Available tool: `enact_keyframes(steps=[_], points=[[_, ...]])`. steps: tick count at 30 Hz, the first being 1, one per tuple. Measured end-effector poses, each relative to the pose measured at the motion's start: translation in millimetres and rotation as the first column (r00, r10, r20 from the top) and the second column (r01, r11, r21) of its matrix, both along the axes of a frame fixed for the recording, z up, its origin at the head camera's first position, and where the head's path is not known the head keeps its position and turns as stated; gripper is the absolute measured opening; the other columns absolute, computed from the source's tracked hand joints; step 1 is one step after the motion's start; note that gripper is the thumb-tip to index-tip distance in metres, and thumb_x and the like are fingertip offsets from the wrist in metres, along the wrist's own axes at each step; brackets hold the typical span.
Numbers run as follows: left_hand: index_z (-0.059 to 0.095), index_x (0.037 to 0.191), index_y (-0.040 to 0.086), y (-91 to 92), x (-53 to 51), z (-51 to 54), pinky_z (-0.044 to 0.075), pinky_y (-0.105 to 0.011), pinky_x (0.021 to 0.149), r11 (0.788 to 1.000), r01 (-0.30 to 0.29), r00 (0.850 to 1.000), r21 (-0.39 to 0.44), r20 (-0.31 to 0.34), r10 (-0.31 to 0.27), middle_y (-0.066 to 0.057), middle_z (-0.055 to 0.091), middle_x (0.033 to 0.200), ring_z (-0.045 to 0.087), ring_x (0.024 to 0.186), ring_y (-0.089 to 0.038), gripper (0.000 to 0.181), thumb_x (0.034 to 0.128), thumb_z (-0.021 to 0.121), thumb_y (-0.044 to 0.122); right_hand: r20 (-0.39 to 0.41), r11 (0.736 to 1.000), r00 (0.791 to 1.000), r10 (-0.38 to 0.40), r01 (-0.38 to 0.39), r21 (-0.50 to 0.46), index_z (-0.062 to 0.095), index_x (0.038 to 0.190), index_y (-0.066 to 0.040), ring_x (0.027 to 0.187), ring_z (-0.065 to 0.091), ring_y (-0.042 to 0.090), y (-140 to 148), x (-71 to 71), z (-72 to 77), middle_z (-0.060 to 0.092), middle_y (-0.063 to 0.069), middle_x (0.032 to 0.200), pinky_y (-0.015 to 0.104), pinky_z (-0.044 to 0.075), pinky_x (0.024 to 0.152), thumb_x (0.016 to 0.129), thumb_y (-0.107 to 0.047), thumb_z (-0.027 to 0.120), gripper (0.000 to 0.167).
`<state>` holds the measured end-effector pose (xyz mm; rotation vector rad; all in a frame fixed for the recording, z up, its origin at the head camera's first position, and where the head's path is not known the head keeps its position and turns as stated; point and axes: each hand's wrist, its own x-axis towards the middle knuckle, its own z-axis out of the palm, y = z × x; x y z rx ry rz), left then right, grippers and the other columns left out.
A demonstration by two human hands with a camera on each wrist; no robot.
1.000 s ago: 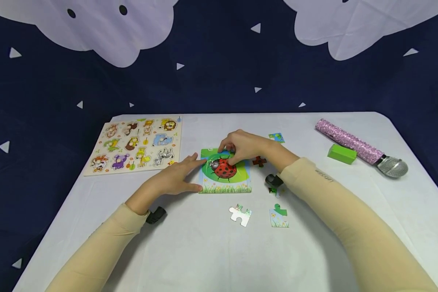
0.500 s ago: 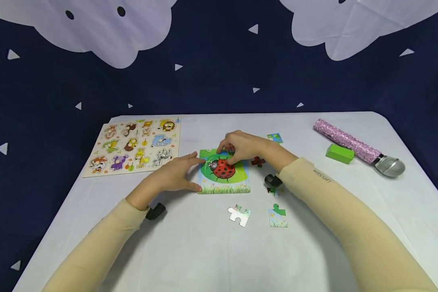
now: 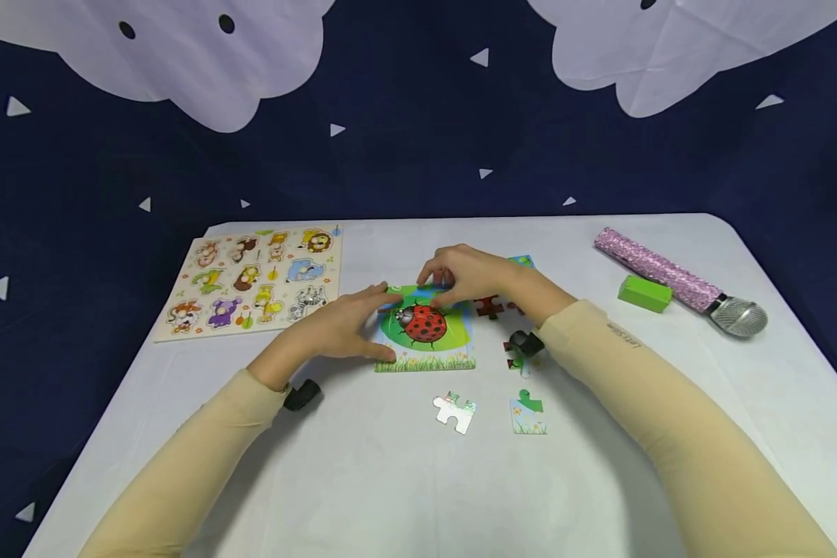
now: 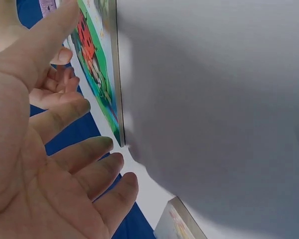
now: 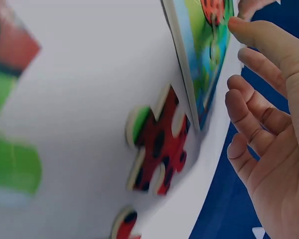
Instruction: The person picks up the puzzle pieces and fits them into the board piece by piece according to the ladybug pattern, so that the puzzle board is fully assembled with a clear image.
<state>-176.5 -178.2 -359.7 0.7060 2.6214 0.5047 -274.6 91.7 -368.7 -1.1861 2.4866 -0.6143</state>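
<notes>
A square ladybug picture board (image 3: 425,353) lies flat between the hands in the head view. At its left side is the left hand (image 3: 345,325), fingers extended and thumb spread, with fingertips over the upper left edge and thumb at the lower left. Over the top edge hovers or rests the right hand (image 3: 470,275); contact cannot be told. The right wrist view shows the right hand (image 5: 274,99) with loosely bent fingers and nothing between them, beside the board (image 5: 189,45). In the left wrist view, the left hand (image 4: 55,149) is spread by the board (image 4: 102,64).
Red jigsaw pieces (image 3: 490,308) lie right of the board, partly under the right arm. Nearer the front are a pale piece (image 3: 455,411) and a green-and-blue piece (image 3: 528,418). An animal puzzle (image 3: 251,283) lies left; a green block (image 3: 645,294) and pink microphone (image 3: 659,267) lie right.
The right thumb has shifted up off the ladybug's body. The left fingertips and thumb have moved slightly rightward over the board's edge. The whole head view has drifted a little.
</notes>
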Motion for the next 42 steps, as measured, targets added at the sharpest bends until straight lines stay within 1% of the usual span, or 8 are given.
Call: enact_keyframes(steps=[3,9,17,23,27,33,37,42], points=[[0.038,0.168,0.025,2.9,-1.8,0.3,0.032,-0.072,0.126,1.0,0.012,1.0,-0.021,0.015,-0.011,-0.017,0.016,0.181,0.022,0.165,-0.047,0.105,0.0821,0.091,0.054,-0.006,1.0,1.0,-0.022,0.022,-0.021,0.077,0.131,-0.015,0.099,0.068,0.02,8.5,-1.7,2.7,0.071,0.006,0.113,0.039,0.059,0.093,0.094,-0.028,0.085,0.04],[0.032,0.17,0.033,6.8,-4.1,0.1,0.026,-0.075,0.126,0.994,0.03,0.998,-0.103,0.067,-0.023,-0.008,0.006,0.183,0.009,0.169,-0.041,0.12,0.0723,0.097,0.057,0.003,0.997,0.997,-0.073,0.073,-0.037,0.076,0.132,-0.012,0.104,0.068,0.023,25.4,-3.3,9.9,0.072,0.009,0.116,0.042,0.058,0.097,0.097,-0.025,0.081,0.037],[0.031,0.171,0.033,9.2,-5.8,1.0,0.027,-0.072,0.128,0.99,0.028,0.997,-0.136,0.076,-0.017,-0.006,0.006,0.183,0.01,0.169,-0.039,0.122,0.0709,0.098,0.056,-0.056,0.978,0.98,-0.192,0.187,-0.088,0.076,0.131,-0.011,0.101,0.069,0.024,53.7,-11.7,20.2,0.072,0.008,0.112,0.042,0.055,0.087,0.1,-0.022,0.075,0.033],[0.033,0.17,0.031,8.9,-6.0,-0.7,0.028,-0.072,0.128,0.992,0.027,0.997,-0.126,0.074,-0.018,-0.007,0.007,0.183,0.011,0.169,-0.039,0.122,0.0703,0.099,0.055,-0.041,0.967,0.968,-0.249,0.247,-0.056,0.074,0.134,-0.01,0.107,0.069,0.029,75.2,-14.4,20.5,0.072,0.014,0.118,0.048,0.057,0.093,0.101,-0.019,0.074,0.035],[0.034,0.17,0.03,9.1,-5.7,-0.4,0.028,-0.071,0.128,0.993,0.034,0.997,-0.113,0.073,-0.026,-0.007,0.008,0.183,0.011,0.169,-0.039,0.122,0.07,0.099,0.054,-0.012,0.956,0.956,-0.294,0.293,-0.028,0.073,0.136,-0.009,0.112,0.068,0.032,91.4,-16.3,18.9,0.07,0.018,0.124,0.05,0.056,0.096,0.1,-0.015,0.073,0.036],[0.035,0.17,0.028,11.4,-6.0,0.9,0.028,-0.071,0.128,0.994,0.037,0.997,-0.105,0.072,-0.029,-0.01,0.009,0.183,0.012,0.169,-0.041,0.121,0.0699,0.099,0.053,0.007,0.931,0.932,-0.363,0.363,0.05,0.072,0.138,-0.007,0.113,0.068,0.034,112.8,-18.0,19.6,0.069,0.022,0.131,0.047,0.056,0.089,0.093,-0.007,0.078,0.045],[0.036,0.17,0.028,11.8,-6.7,0.3,0.027,-0.072,0.128,0.994,0.03,0.997,-0.104,0.079,-0.021,-0.009,0.008,0.183,0.011,0.169,-0.041,0.121,0.0697,0.1,0.052,0.045,0.915,0.916,-0.398,0.393,0.091,0.071,0.14,-0.009,0.111,0.063,0.032,121.2,-17.4,20.3,0.068,0.02,0.133,0.04,0.052,0.085,0.089,-0.005,0.081,0.052],[0.034,0.17,0.029,10.9,-5.9,-1.6,0.027,-0.072,0.128,0.995,0.015,0.995,-0.098,0.097,-0.006,-0.008,0.006,0.183,0.009,0.169,-0.04,0.122,0.0696,0.1,0.052,0.105,0.911,0.906,-0.409,0.399,0.106,0.071,0.139,-0.01,0.114,0.057,0.032,125.4,-16.6,17.4,0.065,0.019,0.136,0.034,0.052,0.079,0.087,-0.004,0.08,0.054]])
